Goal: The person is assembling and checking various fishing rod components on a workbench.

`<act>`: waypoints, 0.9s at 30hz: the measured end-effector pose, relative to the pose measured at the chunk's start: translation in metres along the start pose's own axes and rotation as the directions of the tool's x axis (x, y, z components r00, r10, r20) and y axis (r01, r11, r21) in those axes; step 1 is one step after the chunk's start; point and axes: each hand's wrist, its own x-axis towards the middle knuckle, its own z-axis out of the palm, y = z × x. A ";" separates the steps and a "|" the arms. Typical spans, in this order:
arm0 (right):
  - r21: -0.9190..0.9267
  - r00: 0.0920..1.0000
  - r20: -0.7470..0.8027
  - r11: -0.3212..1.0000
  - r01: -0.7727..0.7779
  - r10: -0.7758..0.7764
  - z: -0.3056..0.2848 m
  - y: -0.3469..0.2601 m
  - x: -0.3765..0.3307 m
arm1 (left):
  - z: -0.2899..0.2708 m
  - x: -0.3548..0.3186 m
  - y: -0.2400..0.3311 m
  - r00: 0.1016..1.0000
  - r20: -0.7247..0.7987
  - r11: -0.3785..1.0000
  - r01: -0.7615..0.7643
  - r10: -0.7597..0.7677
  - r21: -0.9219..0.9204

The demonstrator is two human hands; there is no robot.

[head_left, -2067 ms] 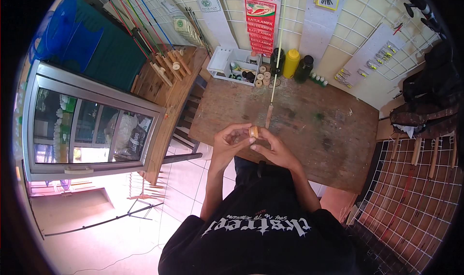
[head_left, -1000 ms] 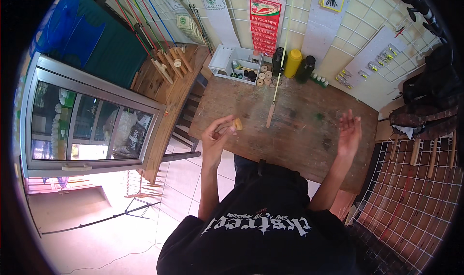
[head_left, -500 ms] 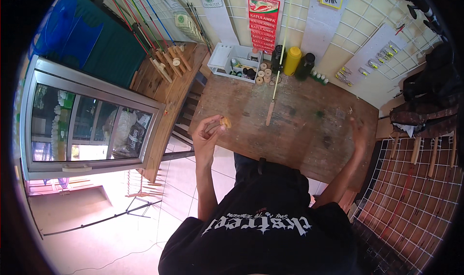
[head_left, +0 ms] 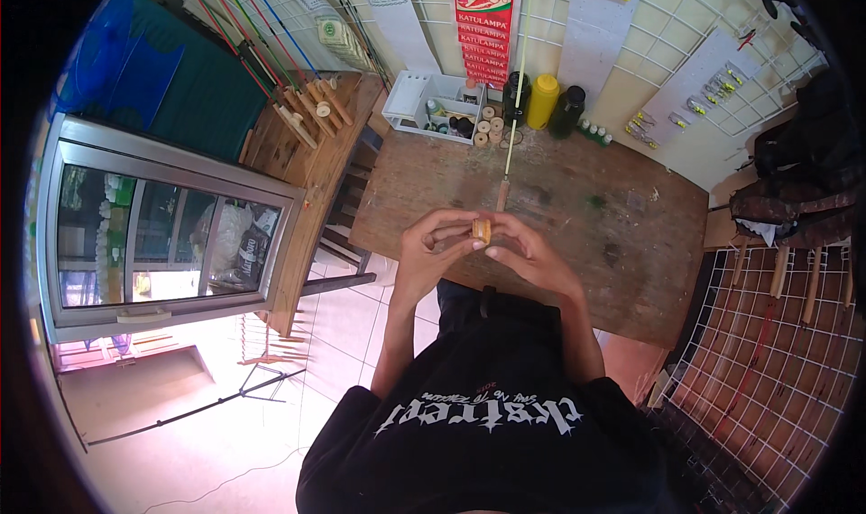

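A small yellow-brown roll [head_left: 483, 232], tape or a spool by its look, is held up over the near edge of the table. My left hand [head_left: 433, 250] pinches it from the left between thumb and fingers. From the other side my right hand [head_left: 532, 254] closes on it, with the index finger at its upper edge and the thumb by its lower right. Just beyond the fingers is the brown handle [head_left: 502, 194] of a thin pale fishing rod [head_left: 514, 126], which runs away from me toward the wall. Its near end is partly hidden by my hands.
Along the back of the wooden table [head_left: 613, 234] stand a white organizer [head_left: 406, 108], several round wooden spools [head_left: 487, 128], a yellow bottle [head_left: 542, 103] and dark bottles [head_left: 566, 112]. A glass-fronted cabinet [head_left: 171, 234] is at left. More rods [head_left: 262, 54] lean behind it.
My right hand has swung in from the table's right side to the roll. My left hand has carried the roll rightward to the middle, in front of the rod handle.
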 end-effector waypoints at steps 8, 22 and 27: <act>-0.107 0.980 -0.075 0.976 -0.192 0.185 -0.049 -0.001 -0.009 | -0.030 -0.009 0.003 0.989 -0.145 1.000 -0.018 0.018 0.000; -0.266 0.835 -0.551 0.952 -0.150 -0.022 -0.166 -0.031 -0.043 | -0.070 -0.018 -0.008 0.953 -0.301 1.000 -0.013 0.021 0.028; -0.549 0.582 -0.729 0.815 -0.184 -0.359 -0.257 0.003 -0.055 | -0.071 -0.015 -0.008 0.953 -0.300 0.999 -0.026 0.032 0.022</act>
